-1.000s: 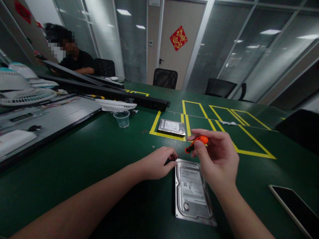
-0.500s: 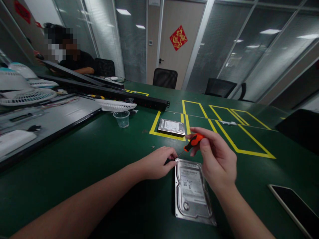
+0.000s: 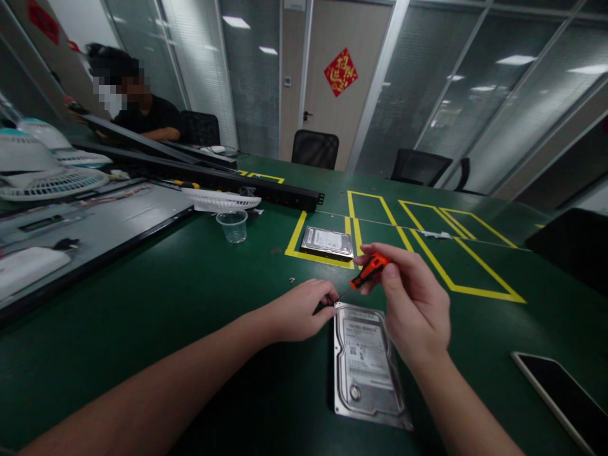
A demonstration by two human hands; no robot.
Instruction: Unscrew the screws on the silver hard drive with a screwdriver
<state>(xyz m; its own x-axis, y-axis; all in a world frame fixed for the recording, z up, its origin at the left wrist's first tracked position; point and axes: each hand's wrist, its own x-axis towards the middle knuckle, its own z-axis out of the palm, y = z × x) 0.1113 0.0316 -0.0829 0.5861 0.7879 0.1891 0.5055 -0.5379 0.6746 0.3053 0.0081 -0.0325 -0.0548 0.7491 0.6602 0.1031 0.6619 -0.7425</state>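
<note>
Presently, the hard drive [image 3: 365,361] is found lying flat on the green counter [image 3: 190,272], label upward, between the two forearms. The screwdriver [image 3: 371,271] is grasped by its handle in the right hand [image 3: 418,301], its shaft slanted down to the drive's far left corner. There the thumb and fingers of the left hand [image 3: 304,310] are curled close about the tip; whether anything is pinched cannot be told.

For sound work, it is judged that the shaft should be brought more upright, the tip fully seated and firm downward pressure applied during turning, lest a screw head be stripped. The small metal pieces [image 3: 292,279] should be guarded against loss.

Barcodes and a square code are carried on the drive's label; its print is too small for a brand to be established. The second drive [image 3: 327,242] is equally illegible. On the red diamond sign [image 3: 340,73], gold Chinese characters are displayed.
</note>
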